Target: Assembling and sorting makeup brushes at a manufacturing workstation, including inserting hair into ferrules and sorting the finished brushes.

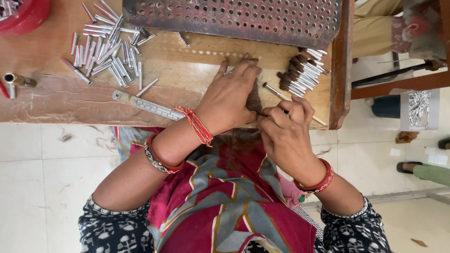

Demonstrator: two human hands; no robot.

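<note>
Much stays out of our sight at this wooden workbench (56, 100): our left hand (227, 100) lies over a dark tuft of bristle-like fibre (254, 100), only a sliver of which shows between our hands, and we cannot make out how it is bound or what lies under the palm. A perforated metal plate (234, 16) runs off the top edge, and a red bowl (23, 14) is cut off at the top left corner.

The thin metal rod (281, 96) we work with is slender and silvery, with a small rounded head toward the plate and a pale shaft that emerges past our right hand (286, 133) near the bench's front edge.

Our left hand is pressed down, fingers together and extended, covering the tuft. Our right hand is curled tight around the rod, pinching it between thumb and fingers just beside the tuft.

A heap of loose silver tubes (108, 51) lies at the bench's left, a steel ruler (145, 105) sits near our left wrist, and a row of tubes already tipped with dark fibre (302, 75) rests to the right.
</note>
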